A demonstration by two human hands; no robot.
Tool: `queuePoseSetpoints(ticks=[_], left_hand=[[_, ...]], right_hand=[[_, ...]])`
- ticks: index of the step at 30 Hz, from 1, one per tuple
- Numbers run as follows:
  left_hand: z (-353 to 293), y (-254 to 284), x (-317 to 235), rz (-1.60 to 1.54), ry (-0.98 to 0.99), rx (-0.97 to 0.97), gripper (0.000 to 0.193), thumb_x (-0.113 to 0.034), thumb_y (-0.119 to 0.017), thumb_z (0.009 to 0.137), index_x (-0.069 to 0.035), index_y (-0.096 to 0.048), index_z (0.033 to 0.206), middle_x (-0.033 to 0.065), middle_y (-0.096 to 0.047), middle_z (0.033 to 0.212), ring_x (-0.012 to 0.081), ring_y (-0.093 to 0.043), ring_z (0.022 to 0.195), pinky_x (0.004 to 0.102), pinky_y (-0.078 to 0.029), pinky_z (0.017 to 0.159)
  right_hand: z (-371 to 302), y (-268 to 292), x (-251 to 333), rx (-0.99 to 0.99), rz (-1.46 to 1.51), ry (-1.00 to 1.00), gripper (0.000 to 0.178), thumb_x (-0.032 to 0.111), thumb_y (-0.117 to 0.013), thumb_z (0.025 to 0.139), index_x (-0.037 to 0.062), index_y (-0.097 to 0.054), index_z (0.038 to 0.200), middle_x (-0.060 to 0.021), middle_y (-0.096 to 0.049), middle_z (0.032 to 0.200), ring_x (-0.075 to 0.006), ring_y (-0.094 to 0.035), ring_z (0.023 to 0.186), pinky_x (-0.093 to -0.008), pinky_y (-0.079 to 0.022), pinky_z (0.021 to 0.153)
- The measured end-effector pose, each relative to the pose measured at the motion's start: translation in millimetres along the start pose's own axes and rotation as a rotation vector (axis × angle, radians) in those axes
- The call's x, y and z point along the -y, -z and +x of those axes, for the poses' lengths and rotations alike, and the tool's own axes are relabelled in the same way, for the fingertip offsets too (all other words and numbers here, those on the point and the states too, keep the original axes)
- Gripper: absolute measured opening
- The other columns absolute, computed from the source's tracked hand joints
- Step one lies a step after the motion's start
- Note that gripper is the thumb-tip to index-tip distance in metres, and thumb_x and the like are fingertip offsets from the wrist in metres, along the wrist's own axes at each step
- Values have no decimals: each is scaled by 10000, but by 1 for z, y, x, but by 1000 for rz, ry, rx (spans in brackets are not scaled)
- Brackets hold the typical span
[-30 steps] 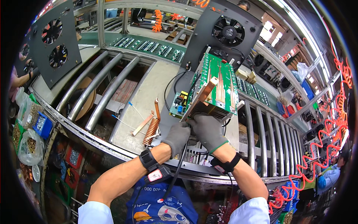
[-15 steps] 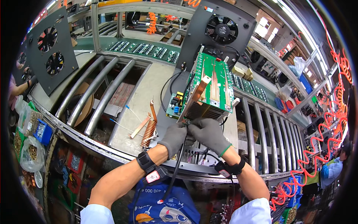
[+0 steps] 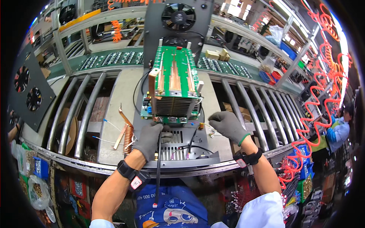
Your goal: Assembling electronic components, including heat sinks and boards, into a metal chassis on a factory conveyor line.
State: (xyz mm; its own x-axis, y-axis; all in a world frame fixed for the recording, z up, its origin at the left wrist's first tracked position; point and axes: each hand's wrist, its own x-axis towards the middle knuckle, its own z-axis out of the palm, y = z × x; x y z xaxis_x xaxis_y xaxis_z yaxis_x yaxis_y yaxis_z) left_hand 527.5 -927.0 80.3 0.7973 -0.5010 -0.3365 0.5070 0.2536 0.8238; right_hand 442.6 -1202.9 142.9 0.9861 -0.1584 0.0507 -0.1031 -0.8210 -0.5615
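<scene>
My left hand (image 3: 149,140), in a grey glove, is closed on a black cable (image 3: 158,174) at the front left of a grey metal chassis (image 3: 190,162). From the hand the cable hangs over the table edge in front of my blue apron. To the right, my gloved right hand (image 3: 228,126) is apart from the chassis, its fingers loosely bent and nothing visible in them. Small metal parts (image 3: 212,133) lie just below its fingertips. On the chassis stands a green circuit board assembly (image 3: 175,72) over a finned heatsink (image 3: 173,106), with a copper bar at its left.
A copper coil (image 3: 129,138) and a flat copper strip lie left of the chassis. Metal rollers (image 3: 89,110) flank the work board. Behind rises a grey panel with a fan (image 3: 178,17). Red coiled air hoses (image 3: 319,133) hang at the right. Parts bins (image 3: 41,167) stand lower left.
My right hand has left the front of the heatsink and moved right, toward the small parts. My left hand still grips the cable. The whole view has swung rightward.
</scene>
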Motion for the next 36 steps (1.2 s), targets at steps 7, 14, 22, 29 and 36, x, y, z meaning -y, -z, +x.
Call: queuePoseSetpoints(ticks=[7,14,22,29,36], left_hand=[[4,2,10,400,-442,-246,385,-129,-559,884,68,-523,1214,72,-605,961,129,-566,877,273,-462,789],[2,-3,10,333,-470,-334,334,-126,-568,913,52,-517,1191,94,-584,1054,124,-540,860,257,-458,748],[-5,-9,5,363,-479,-355,269,-143,-579,938,33,-547,1139,73,-599,995,97,-535,820,236,-446,709],[-3,-7,6,387,-493,-365,267,-129,-575,929,35,-549,1138,90,-605,1005,141,-563,882,275,-462,786],[-5,-8,3,408,-488,-344,271,-116,-566,928,42,-552,1146,100,-610,1028,140,-565,902,275,-460,788]], right_hand=[[-45,-39,-74,107,-299,-137,288,275,-667,823,87,-725,1032,-159,-712,935,-324,-686,884,-413,-535,806],[-38,-68,-79,-81,-289,-192,312,325,-638,857,62,-698,1014,-160,-692,915,-333,-668,908,-444,-525,799],[-38,-65,-94,-94,-217,-207,257,246,-606,840,70,-678,1013,-162,-687,916,-354,-662,897,-456,-522,789],[-7,-49,-112,-259,-135,21,195,178,-623,853,69,-719,982,-179,-688,880,-353,-663,874,-429,-523,773],[24,-38,-97,26,-370,-59,241,273,-675,801,76,-743,921,-171,-701,927,-339,-675,898,-424,-529,822]])
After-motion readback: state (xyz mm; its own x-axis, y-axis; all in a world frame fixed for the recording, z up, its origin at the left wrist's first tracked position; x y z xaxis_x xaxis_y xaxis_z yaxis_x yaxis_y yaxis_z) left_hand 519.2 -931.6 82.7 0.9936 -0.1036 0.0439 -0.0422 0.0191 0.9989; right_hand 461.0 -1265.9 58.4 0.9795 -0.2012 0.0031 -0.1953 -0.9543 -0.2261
